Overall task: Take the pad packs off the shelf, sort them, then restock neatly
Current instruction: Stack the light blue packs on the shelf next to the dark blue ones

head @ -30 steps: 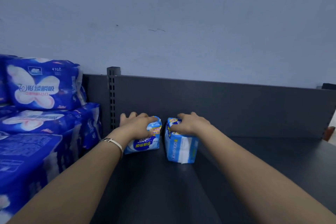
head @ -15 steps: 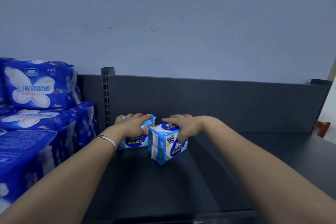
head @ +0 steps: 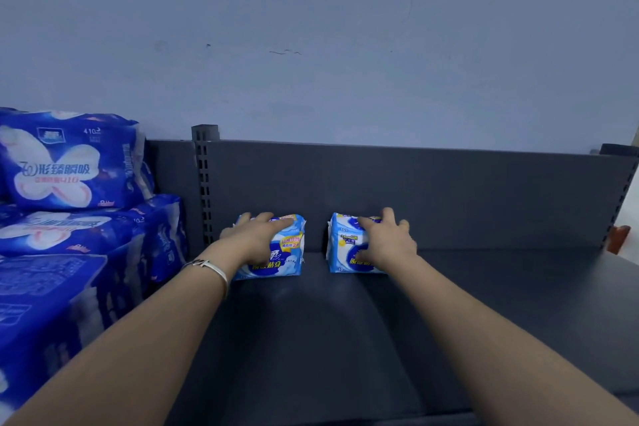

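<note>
A pale blue wall point(head: 311, 45), cracked in places, is seen behind everything. Below it a dark grey shelf point(head: 311, 339) is spread wide, closed at the rear by a low back panel point(head: 449, 197) and marked near its left end by a slotted upright point(head: 206, 190). The shelf's left end is filled by a stack of big dark blue packs point(head: 69, 166), piled higher than the back panel and reaching the near edge. Open board is left from the middle across to the right end, and forward to the near edge, crossed only by the two forearms.

Both arms are stretched forward, nearly straight, and angled slightly inward towards the rear of the shelf. The left hand point(head: 254, 239) is laid palm down over the left pack point(head: 287, 252), which is grasped from above with the fingers curved across its top. The right hand point(head: 387, 242) is held the same way on the right pack point(head: 342, 245), fingers spread over the top, thumb pressed on the front face, so this pack is grasped too.

Both small light blue packs are stood upright against the back panel, faces forward, a clear gap being kept between them. The left pack is set just beside the upright. A thin bracelet point(head: 207, 266) is worn on the left wrist.
</note>
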The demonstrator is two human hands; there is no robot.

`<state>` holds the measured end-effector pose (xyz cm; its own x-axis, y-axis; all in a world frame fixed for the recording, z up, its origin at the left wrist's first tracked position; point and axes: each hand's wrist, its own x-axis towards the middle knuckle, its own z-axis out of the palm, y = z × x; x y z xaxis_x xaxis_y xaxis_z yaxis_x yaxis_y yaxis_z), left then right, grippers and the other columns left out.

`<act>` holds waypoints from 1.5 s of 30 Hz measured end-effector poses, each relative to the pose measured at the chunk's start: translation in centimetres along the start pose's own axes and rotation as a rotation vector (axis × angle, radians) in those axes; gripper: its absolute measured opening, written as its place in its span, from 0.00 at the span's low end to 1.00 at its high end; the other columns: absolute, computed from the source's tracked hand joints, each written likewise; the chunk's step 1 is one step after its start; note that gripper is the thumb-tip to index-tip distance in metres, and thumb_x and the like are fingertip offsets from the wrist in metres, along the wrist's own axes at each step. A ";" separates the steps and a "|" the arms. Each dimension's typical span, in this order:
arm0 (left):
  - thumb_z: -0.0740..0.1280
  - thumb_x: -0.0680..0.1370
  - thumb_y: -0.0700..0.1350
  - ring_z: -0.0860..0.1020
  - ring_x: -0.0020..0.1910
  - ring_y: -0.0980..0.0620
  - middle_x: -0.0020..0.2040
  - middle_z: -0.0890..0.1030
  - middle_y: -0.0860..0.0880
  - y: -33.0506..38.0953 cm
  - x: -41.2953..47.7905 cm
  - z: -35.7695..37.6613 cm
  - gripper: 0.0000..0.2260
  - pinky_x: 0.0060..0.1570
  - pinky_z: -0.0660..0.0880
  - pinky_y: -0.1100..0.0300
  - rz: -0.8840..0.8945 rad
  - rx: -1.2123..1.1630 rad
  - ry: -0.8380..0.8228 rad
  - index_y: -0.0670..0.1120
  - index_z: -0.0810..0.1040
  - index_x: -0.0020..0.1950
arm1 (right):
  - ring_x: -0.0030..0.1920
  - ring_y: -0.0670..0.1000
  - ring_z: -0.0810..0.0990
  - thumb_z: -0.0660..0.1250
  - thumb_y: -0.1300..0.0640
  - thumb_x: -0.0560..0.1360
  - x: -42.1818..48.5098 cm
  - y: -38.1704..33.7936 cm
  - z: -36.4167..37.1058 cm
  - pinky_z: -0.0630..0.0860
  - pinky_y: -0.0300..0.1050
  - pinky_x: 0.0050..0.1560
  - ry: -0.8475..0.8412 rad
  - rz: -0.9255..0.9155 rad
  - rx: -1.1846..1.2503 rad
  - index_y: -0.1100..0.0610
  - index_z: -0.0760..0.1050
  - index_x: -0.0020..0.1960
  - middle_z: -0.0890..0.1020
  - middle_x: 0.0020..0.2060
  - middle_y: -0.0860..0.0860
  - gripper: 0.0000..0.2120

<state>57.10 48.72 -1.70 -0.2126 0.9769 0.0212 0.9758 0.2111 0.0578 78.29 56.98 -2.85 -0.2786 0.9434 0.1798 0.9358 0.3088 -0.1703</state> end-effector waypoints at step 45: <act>0.61 0.78 0.49 0.75 0.54 0.51 0.48 0.75 0.55 18.4 -26.3 3.4 0.06 0.46 0.65 0.59 0.110 -0.027 0.267 0.52 0.74 0.53 | 0.58 0.57 0.75 0.59 0.52 0.79 -25.6 12.7 -4.2 0.71 0.47 0.50 0.051 -0.468 0.065 0.53 0.75 0.57 0.77 0.56 0.53 0.11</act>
<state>80.80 27.05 -4.59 -0.1147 0.9499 0.2907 0.9928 0.0994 0.0669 98.22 36.24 -5.56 -0.6544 0.6946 0.2988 0.6965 0.7076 -0.1195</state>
